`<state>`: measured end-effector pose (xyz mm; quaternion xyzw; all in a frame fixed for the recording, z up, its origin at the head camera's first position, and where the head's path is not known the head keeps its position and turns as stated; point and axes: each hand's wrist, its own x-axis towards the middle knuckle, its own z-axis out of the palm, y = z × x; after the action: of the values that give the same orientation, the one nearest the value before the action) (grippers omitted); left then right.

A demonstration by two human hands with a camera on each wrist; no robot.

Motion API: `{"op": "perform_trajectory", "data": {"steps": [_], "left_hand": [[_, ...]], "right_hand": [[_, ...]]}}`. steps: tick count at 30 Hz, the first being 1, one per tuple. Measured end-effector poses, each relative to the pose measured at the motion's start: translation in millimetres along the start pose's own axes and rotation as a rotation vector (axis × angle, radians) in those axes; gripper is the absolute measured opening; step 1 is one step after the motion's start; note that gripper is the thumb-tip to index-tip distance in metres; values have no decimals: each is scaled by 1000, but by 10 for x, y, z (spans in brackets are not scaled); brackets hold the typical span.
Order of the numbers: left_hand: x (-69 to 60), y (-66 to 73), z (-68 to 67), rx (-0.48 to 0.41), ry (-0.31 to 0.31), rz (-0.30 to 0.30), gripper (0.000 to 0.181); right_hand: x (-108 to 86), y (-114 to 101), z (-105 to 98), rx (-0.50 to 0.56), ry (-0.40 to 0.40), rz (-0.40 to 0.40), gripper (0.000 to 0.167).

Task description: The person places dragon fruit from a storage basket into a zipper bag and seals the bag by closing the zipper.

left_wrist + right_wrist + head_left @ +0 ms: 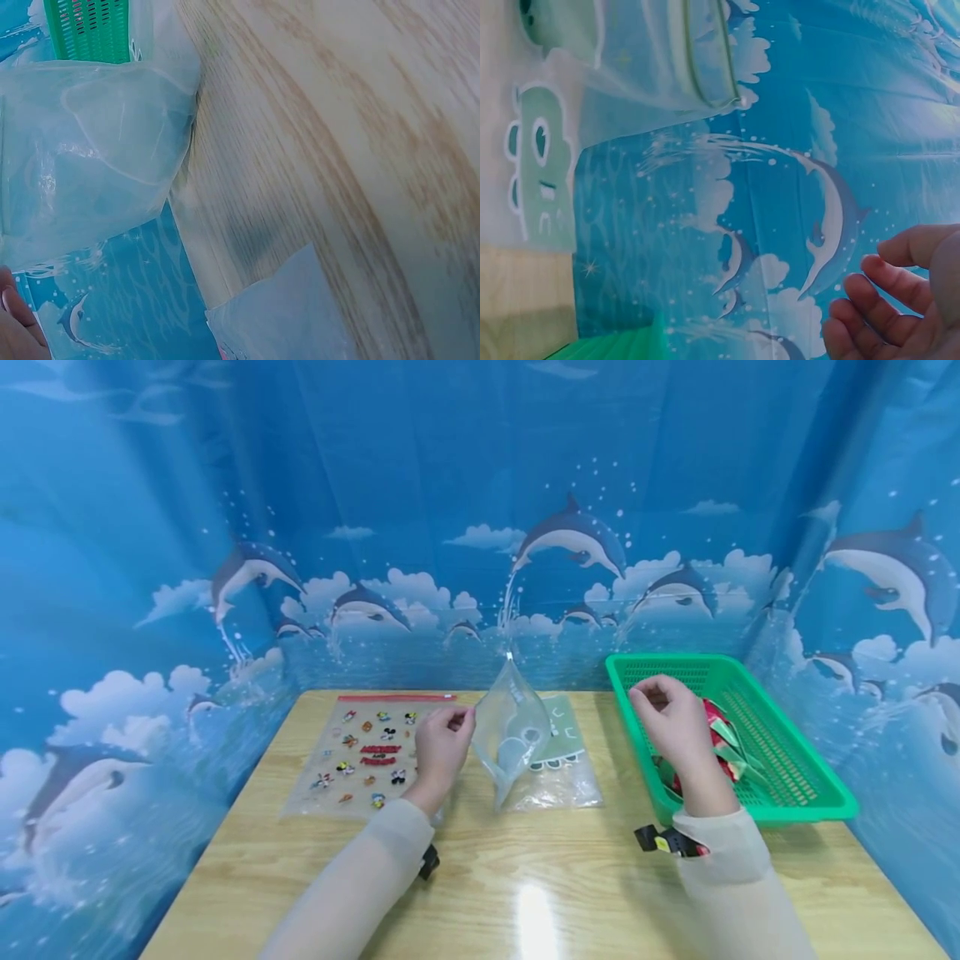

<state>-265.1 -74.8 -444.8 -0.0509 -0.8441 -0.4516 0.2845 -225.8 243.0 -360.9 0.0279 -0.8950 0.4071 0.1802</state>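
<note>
My left hand (pixel 442 747) pinches the edge of a clear zip bag (pixel 513 731) with thumb and fingertips. The bag hangs upright and bulges in the middle; in the left wrist view the translucent bag (pixel 105 150) spreads above the table. My right hand (pixel 671 718) hovers over the near left side of a green basket (pixel 622 681), its fingers loosely curled. Nothing shows between the fingers of the right hand (pixel 892 300) in the right wrist view. Inside the basket lie red and green packets (pixel 723 739), partly hidden by that hand.
A flat bag with cartoon figures (pixel 378 760) and a red slider strip lies at the left of the wooden table (pixel 480 877). Behind the held bag lies another bag (pixel 566 760) with a green print. A blue dolphin curtain (pixel 450 468) surrounds the table.
</note>
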Motion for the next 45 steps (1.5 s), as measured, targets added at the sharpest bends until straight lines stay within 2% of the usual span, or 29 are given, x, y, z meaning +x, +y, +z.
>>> {"op": "perform_trajectory", "data": {"steps": [9,20,28,32,39,45], "left_hand": [[6,16,-4,7,-7,-18,13],[-4,17,-8,-6,2,-9,12],[-3,13,0,-12,-1,-19,12],[-7,17,-8,-17,-2,-18,12],[-13,7,-12,-20,-2,-19,13],[-13,-1,-3,-9,2,-19,13]], "right_hand": [[-79,188,-19,-90,70,-36,30],[-99,346,-90,-154,59,-45,30],[-137,462,-140,-235,-47,-71,35],[-141,506,-158,-262,-103,-61,38],[-128,564,-201,-309,-258,-38,46],[-112,620,-242,-335,-323,-35,52]]}}
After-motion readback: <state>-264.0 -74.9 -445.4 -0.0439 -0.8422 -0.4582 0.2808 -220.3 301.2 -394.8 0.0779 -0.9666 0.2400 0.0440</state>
